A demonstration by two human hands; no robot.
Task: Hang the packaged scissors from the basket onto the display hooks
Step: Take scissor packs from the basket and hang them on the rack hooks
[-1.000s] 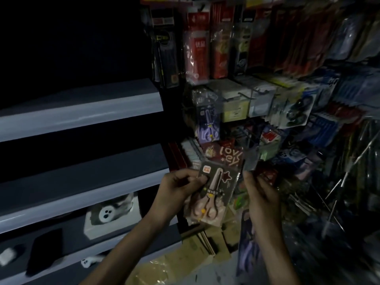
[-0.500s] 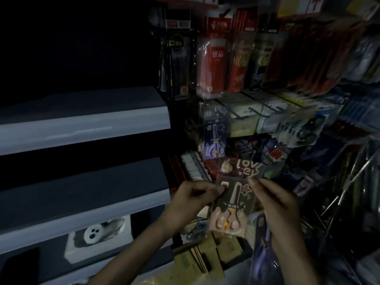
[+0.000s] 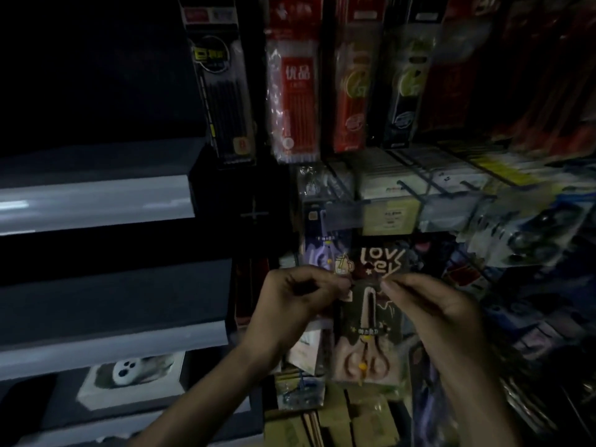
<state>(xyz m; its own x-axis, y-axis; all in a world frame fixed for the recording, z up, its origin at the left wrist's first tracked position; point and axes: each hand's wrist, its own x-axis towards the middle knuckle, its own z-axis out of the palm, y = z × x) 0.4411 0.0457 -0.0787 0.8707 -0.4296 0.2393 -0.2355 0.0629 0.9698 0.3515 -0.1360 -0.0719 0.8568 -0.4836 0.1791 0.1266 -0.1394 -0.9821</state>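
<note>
A pack of pink-handled scissors [image 3: 369, 337] on a dark card hangs upright between my two hands, in front of a dim display wall. My left hand [image 3: 296, 301] pinches the card's top left corner. My right hand [image 3: 432, 304] pinches its top right corner. Just behind the card's top sits a dark "Lovey" pack [image 3: 382, 261] on the wall. A purple scissors pack [image 3: 322, 250] hangs up and to the left of it. The hook behind the card is hidden. The basket is out of view.
Red and black pen packs [image 3: 293, 95] hang in a row above. White boxes on wire hooks [image 3: 419, 191] jut out at mid height. Grey shelves [image 3: 96, 201] fill the left, with a white box [image 3: 129, 375] on a low one. Cardboard boxes [image 3: 354, 421] lie below.
Both hands have lifted the scissors pack up towards the "Lovey" pack on the wall. My right hand has closed onto the card's top right corner. The view has moved closer to the display.
</note>
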